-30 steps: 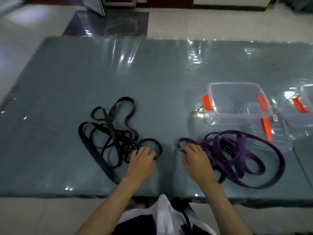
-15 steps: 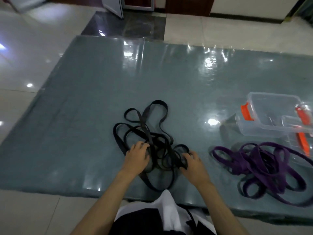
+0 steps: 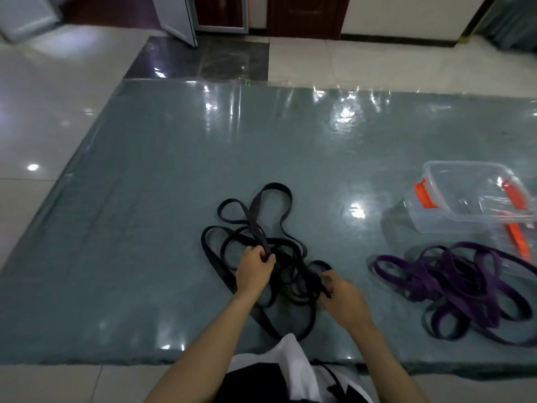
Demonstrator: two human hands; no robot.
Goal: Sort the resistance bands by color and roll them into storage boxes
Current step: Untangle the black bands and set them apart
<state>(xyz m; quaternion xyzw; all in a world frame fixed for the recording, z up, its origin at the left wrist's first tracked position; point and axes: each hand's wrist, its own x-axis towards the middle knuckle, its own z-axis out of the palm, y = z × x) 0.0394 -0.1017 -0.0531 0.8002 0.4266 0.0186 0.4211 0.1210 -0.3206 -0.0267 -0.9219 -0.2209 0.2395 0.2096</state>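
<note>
A tangle of black resistance bands (image 3: 255, 222) lies on the grey-green mat (image 3: 145, 228) in front of me. My left hand (image 3: 254, 270) is closed on a black strand near the middle of the tangle. At the pile's right side, my right hand (image 3: 343, 298) pinches another black strand. To the right lies a heap of purple resistance bands (image 3: 462, 286), untouched. A clear storage box (image 3: 465, 199) with orange latches stands behind the purple heap.
The mat's near edge (image 3: 116, 360) runs just in front of my body, with glossy tiled floor around it. More clear plastic with an orange strip (image 3: 518, 239) lies at the right edge. Doors and a wall stand far behind.
My right hand left the purple bands and moved left onto the black tangle. Both hands have closed on black strands and lifted them slightly. My view has swung left.
</note>
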